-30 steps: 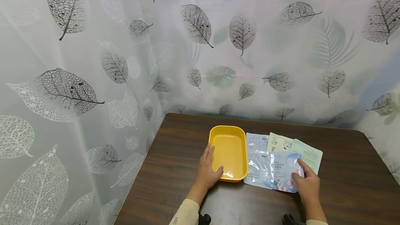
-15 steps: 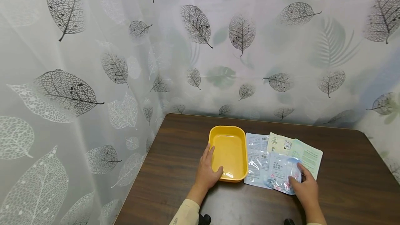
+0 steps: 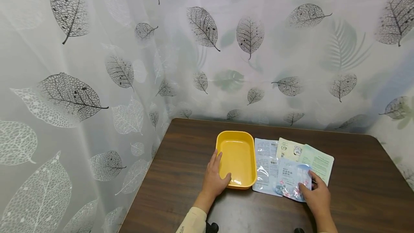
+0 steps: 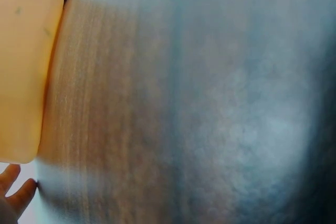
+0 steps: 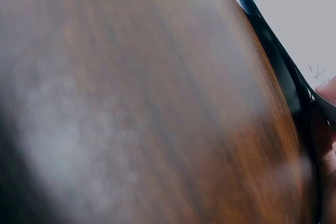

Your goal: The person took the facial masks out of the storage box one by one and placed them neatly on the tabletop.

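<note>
In the head view, a yellow rectangular plastic tub (image 3: 237,157) stands on the dark wooden table. My left hand (image 3: 213,179) rests against its left side, fingers stretched along the rim and the thumb at the near left corner. The left wrist view shows the tub's wall (image 4: 23,72) and part of that hand (image 4: 13,195). To the right, my right hand (image 3: 317,193) pinches the right edge of a flat light-blue packet (image 3: 292,179) with pink flowers, slightly tilted. It overlaps other packets beneath. In the right wrist view only bits of fingers (image 5: 328,93) show beside the packet's edge.
Right of the tub lie silver-blue packets (image 3: 266,175) with barcodes, a pale yellow packet (image 3: 289,149) and a pale green packet (image 3: 318,161), partly overlapping. A leaf-patterned curtain (image 3: 226,64) hangs behind and left of the table (image 3: 181,154).
My right hand has shifted slightly left, and the flowered packet has turned and slid a little toward the near left. My left hand and the tub have stayed in place.
</note>
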A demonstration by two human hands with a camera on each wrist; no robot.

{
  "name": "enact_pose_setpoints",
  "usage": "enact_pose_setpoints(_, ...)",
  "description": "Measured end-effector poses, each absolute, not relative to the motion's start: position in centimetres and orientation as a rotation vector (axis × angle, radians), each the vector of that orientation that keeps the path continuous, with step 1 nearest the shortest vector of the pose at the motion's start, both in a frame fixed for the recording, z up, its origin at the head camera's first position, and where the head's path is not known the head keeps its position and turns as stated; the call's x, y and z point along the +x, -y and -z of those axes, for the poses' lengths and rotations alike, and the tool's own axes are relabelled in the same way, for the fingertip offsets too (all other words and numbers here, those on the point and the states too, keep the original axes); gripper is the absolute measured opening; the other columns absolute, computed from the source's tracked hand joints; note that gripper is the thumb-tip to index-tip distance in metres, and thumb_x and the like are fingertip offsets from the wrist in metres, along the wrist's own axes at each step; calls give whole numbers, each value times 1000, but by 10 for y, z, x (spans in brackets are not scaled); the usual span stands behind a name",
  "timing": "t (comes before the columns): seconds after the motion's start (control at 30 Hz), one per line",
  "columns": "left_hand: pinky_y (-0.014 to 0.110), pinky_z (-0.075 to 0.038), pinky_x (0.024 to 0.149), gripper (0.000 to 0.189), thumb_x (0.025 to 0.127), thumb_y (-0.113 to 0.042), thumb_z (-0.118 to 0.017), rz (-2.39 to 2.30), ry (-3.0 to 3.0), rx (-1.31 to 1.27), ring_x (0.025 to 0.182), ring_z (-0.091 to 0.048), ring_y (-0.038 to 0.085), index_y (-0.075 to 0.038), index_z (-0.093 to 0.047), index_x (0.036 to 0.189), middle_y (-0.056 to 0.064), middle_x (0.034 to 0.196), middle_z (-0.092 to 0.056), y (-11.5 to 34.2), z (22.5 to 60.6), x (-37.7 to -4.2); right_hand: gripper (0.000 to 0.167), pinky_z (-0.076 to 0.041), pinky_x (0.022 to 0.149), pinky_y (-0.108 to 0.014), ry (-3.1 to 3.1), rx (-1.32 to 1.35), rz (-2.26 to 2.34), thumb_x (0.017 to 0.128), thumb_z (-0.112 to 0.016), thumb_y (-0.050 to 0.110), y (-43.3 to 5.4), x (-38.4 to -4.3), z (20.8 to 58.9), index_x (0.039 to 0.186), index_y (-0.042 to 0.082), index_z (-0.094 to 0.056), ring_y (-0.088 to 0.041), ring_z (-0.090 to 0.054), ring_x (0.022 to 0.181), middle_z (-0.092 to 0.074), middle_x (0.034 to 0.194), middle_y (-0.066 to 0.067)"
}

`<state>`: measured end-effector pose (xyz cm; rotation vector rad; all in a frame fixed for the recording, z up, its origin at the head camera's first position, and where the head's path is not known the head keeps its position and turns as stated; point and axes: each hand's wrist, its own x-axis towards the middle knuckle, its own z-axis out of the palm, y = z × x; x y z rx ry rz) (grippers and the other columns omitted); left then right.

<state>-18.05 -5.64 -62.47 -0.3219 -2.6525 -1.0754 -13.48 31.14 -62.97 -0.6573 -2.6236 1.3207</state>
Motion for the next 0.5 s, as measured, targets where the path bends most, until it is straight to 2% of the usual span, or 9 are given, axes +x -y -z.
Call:
enact_pose_setpoints(0.13, 56, -50, 101, 82, 84, -31, -72, 1068, 2662, -321, 132, -53, 37, -14, -40, 156, 9, 168, -29, 57, 623, -180, 71, -34, 66, -11, 2613, -659, -1288, 85, -75, 15, -309, -135, 630, 148, -4, -48, -42, -59, 115, -53, 139, -31)
enact_pose_setpoints(0.2, 56, -49, 102, 81, 85, -33, -72, 1047, 2668, -329, 132, -52, 37, -14, -40, 156, 10, 168, -30, 57, 622, -179, 70, -45, 77, -22, 2611, -657, -1260, 84, -74, 14, -308, -134, 629, 146, -5, -49, -45, -58, 117, -53, 138, -33)
enact_pose_setpoints(0.27, 56, -49, 102, 79, 86, -36, -71, 997, 2673, -345, 133, -50, 37, -13, -42, 156, 11, 167, -31, 58, 621, -179, 69, -49, 91, -43, 2621, -658, -1237, 84, -74, 14, -305, -135, 628, 145, -6, -49, -50, -54, 122, -51, 138, -35)
enact_pose_setpoints(0.33, 57, -47, 104, 77, 88, -41, -69, 928, 2693, -354, 135, -47, 37, -13, -43, 155, 12, 167, -32, 59, 619, -179, 67, -41, 102, -61, 2631, -648, -1206, 85, -72, 14, -303, -135, 626, 144, -7, -50, -53, -49, 127, -50, 139, -37)
enact_pose_setpoints(0.37, 58, -44, 106, 75, 89, -43, -67, 891, 2707, -357, 136, -46, 37, -14, -44, 154, 12, 167, -32, 60, 617, -179, 65, -36, 106, -65, 2638, -649, -1198, 85, -71, 14, -302, -136, 624, 143, -7, -50, -54, -46, 129, -48, 140, -38)
enact_pose_setpoints(0.5, 64, -32, 115, 71, 93, -52, -59, 745, 2793, -358, 142, -40, 38, -18, -46, 154, 10, 168, -31, 62, 612, -179, 59, -35, 107, -66, 2647, -669, -1167, 89, -65, 15, -299, -136, 614, 141, -8, -51, -55, -46, 129, -48, 140, -39)
